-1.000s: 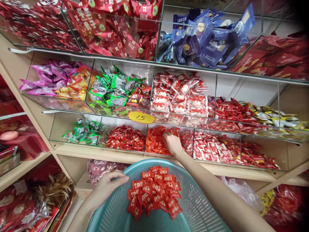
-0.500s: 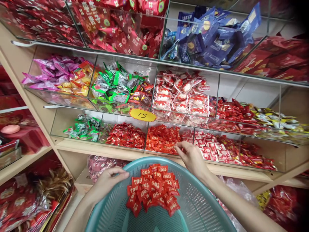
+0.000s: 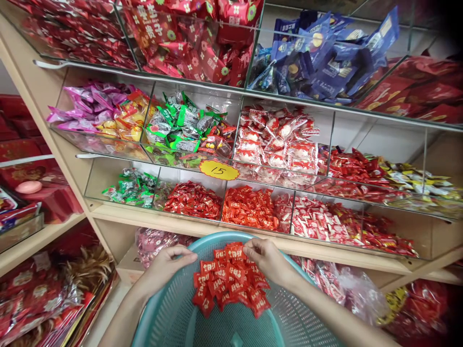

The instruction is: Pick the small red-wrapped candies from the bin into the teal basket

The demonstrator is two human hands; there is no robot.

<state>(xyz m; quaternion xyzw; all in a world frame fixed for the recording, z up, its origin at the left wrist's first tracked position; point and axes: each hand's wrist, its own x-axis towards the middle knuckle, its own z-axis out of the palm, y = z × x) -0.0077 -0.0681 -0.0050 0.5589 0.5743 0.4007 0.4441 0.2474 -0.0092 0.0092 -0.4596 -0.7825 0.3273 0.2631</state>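
A teal plastic basket with perforated walls is below me. Many small red wrapped candies with pale lettering are heaped against its far wall. My left hand grips the far left part of the rim, thumb over the inside edge. Inside the far right rim is my right hand, its fingertips pinched at a red candy on top of the heap. The fingers partly cover that candy. Beyond the basket, a glass compartment holds orange-red candies of similar look.
Tiered glass-fronted shelves hold purple packets, green packets, red-and-white sweets and blue packets. A yellow price tag reads 15. The wooden shelf edge runs just beyond the basket. Bagged goods lie underneath, at right.
My right hand has come down from the orange-red candies on the shelf to the heap in the basket. My left hand stays at the rim. The view has shifted slightly.
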